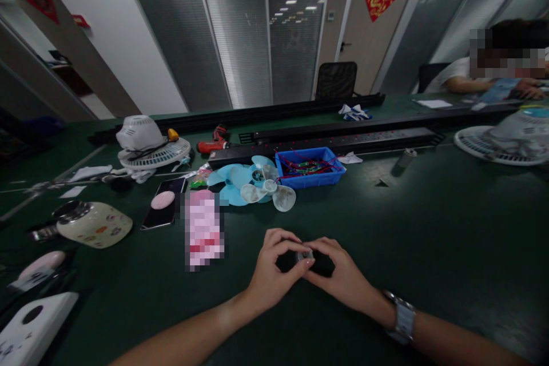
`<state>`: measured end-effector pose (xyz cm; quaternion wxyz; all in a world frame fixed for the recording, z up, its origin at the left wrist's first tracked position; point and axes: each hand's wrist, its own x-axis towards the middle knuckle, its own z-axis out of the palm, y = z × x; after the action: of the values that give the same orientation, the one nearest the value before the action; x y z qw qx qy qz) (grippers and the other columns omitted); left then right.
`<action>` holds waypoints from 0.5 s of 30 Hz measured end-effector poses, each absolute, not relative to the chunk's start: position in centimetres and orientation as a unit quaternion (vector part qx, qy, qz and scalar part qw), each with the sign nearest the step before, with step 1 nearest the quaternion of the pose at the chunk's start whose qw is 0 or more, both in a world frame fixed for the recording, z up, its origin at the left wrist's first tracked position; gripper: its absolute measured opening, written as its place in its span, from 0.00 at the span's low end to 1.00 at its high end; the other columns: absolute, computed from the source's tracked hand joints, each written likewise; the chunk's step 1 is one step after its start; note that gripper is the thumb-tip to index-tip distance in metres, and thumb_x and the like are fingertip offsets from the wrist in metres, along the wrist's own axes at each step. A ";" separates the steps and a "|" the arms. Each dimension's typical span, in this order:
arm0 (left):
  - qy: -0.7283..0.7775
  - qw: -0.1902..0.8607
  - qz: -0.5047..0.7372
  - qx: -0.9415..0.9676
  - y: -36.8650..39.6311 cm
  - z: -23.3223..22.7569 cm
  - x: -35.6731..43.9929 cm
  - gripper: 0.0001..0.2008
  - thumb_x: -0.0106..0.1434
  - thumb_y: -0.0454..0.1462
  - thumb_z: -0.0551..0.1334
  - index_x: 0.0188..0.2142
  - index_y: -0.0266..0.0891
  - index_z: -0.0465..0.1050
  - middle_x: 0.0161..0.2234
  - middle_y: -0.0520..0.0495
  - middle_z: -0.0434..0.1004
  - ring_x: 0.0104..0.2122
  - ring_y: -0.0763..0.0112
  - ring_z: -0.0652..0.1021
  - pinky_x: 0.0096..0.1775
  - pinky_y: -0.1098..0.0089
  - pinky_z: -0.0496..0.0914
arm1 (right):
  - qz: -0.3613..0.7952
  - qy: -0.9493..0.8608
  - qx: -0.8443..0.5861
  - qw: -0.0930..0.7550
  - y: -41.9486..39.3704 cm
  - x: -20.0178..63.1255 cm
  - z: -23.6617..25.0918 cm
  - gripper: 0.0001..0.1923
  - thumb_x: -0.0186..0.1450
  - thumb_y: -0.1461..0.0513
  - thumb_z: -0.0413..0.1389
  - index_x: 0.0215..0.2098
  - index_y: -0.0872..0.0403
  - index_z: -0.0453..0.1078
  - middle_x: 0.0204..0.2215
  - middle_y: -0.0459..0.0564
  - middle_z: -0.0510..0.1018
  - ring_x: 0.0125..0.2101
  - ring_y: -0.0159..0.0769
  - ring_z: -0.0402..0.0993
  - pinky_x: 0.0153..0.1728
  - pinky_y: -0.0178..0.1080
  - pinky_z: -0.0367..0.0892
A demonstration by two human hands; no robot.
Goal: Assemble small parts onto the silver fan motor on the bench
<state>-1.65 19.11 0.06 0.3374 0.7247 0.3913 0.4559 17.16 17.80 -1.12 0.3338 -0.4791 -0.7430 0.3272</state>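
My left hand and my right hand meet over the near middle of the green table. Between their fingertips is a small round greyish part, pinched from both sides. Fingers cover much of it, so its exact kind cannot be made out. A watch is strapped round my right wrist. Beyond the hands lie light-blue fan blades and a whitish fan blade, touching a blue plastic bin that holds red wires and green circuit boards.
Left: a cream flask on its side, a phone, a pink packet. Behind: a white fan head, a red drill, long black rails. Right: a small cylinder, another fan, a seated person.
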 end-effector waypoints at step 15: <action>0.379 0.351 0.427 0.742 19.1 0.2 -1.8 0.12 0.63 0.34 0.66 0.45 0.50 0.81 0.42 0.45 0.75 0.47 0.59 0.71 0.50 0.58 0.66 | 0.327 -0.746 -0.476 0.332 17.9 17.1 -1.1 0.17 0.61 0.61 0.65 0.49 0.47 0.74 0.44 0.49 0.78 0.46 0.45 0.72 0.48 0.47 0.67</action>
<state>-1.82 19.05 0.24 0.3509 0.7422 0.3794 0.4267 17.14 17.86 -1.08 0.3321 -0.4760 -0.7458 0.3270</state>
